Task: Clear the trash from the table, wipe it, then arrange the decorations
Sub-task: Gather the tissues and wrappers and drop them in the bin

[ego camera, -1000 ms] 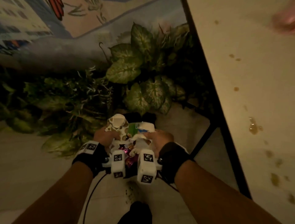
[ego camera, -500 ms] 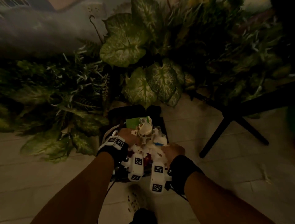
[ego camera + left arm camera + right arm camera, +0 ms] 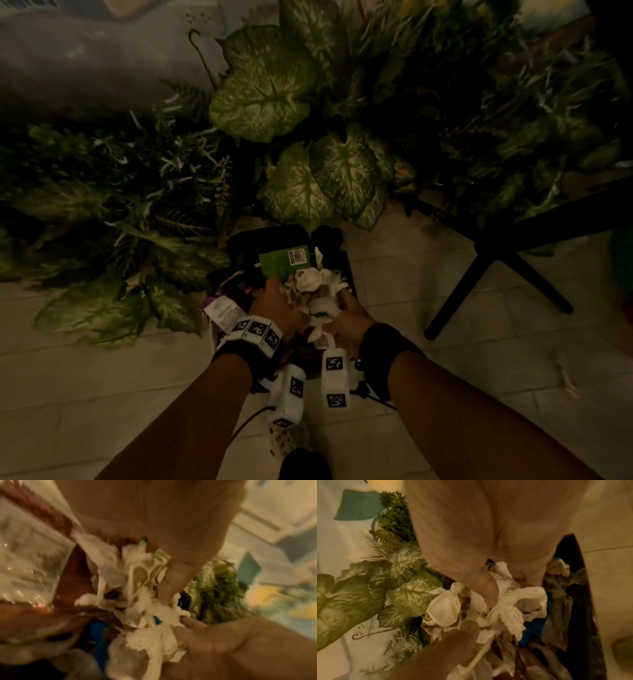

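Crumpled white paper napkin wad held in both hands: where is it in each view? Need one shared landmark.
Head: crumpled white paper napkin wad at lower centre, between left hand and right hand, over the black bin.
Left wrist: centre, under the thumb.
Right wrist: centre-right.
Landmark: large variegated green leaves; blurred in left wrist.

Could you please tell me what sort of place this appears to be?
Probably an indoor dining or café corner: a pale tiled floor, big decorative leafy plants along a painted wall, and dark furniture legs.
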The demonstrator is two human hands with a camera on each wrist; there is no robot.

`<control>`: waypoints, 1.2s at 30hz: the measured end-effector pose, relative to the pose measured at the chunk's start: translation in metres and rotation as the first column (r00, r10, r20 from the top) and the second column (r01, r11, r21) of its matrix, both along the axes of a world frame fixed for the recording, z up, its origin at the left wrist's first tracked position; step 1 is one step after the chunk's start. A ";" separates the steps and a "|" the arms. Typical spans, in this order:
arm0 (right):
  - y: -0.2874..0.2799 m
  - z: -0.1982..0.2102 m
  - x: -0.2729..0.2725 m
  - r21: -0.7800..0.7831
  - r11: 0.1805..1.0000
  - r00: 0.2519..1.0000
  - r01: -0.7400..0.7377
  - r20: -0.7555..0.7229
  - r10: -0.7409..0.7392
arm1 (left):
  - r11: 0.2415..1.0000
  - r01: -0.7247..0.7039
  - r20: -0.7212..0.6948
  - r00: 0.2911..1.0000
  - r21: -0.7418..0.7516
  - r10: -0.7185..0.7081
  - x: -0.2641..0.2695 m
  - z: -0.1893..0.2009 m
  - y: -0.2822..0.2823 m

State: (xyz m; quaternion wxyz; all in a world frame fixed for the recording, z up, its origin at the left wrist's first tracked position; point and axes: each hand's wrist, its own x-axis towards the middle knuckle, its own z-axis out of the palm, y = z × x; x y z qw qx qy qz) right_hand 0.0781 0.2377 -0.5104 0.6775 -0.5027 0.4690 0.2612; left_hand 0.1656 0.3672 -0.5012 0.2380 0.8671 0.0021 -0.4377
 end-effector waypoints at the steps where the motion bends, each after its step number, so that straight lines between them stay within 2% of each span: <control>1: 0.001 0.003 -0.002 -0.008 0.999 0.999 0.034 -0.002 -0.034 | 1.000 0.019 0.029 0.999 0.008 -0.019 -0.002 0.006 0.002; 5: 0.002 0.024 -0.010 -0.071 0.990 0.993 0.121 0.006 -0.120 | 1.000 -0.002 0.022 1.000 -0.005 0.002 -0.012 0.041 0.006; 10: 0.012 0.063 -0.022 -0.106 0.987 0.993 0.119 0.013 -0.119 | 0.992 -0.122 0.176 0.978 0.042 0.112 -0.022 0.087 0.025; 13: 0.016 0.109 -0.029 -0.199 0.978 0.998 0.058 -0.006 -0.060 | 0.968 -0.250 0.192 0.949 -0.018 0.249 -0.020 0.130 0.034; 15: 0.024 0.150 -0.030 -0.247 0.969 1.000 -0.024 -0.007 0.023 | 0.958 -0.283 0.257 0.923 -0.051 0.286 -0.014 0.168 0.039; 18: 0.040 0.219 -0.030 -0.178 0.979 0.990 -0.099 0.085 0.116 | 0.954 -0.273 0.385 0.873 -0.121 0.299 -0.002 0.226 0.037; 20: 0.045 0.265 -0.033 -0.098 0.988 0.977 -0.123 0.163 0.138 | 0.956 -0.225 0.466 0.837 -0.187 0.288 0.008 0.267 0.028; 24: 0.024 0.360 -0.052 0.076 0.947 0.906 -0.311 0.326 0.271 | 0.949 -0.059 0.584 0.776 -0.310 0.239 0.024 0.342 -0.014; 27: -0.020 0.414 -0.075 0.021 0.911 0.812 -0.411 0.462 0.356 | 0.926 0.081 0.643 0.742 -0.370 0.191 0.026 0.393 -0.063; 31: -0.104 0.477 -0.132 0.011 0.915 0.729 -0.403 0.608 0.314 | 0.878 0.252 0.672 0.733 -0.408 0.102 0.005 0.452 -0.142; 36: -0.205 0.516 -0.202 0.148 0.930 0.744 -0.337 0.647 0.167 | 0.838 0.368 0.657 0.754 -0.402 -0.016 -0.044 0.491 -0.240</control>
